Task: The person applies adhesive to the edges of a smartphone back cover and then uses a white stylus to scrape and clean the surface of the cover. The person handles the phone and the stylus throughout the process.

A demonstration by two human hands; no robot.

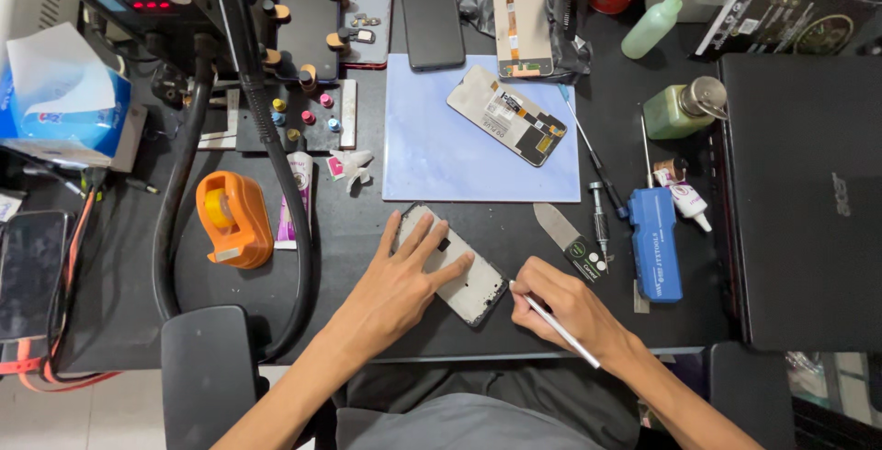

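Left hand: your left hand (404, 280) lies flat w/ fingers spread, pressing on the phone frame (462, 275); it grips nothing.
Right hand: your right hand (567, 308) is closed around a thin white stylus (556, 325), tip near the frame's right edge.
Phone frame: on the black desk (514, 230), just below the light blue mat (432, 151).
On mat: a phone back w/ open electronics (507, 115).
Right of hands: metal spatula (570, 239), screwdriver (599, 216), blue tool box (655, 243), laptop (808, 202).
Left: orange tape dispenser (234, 219), black hose (294, 230).
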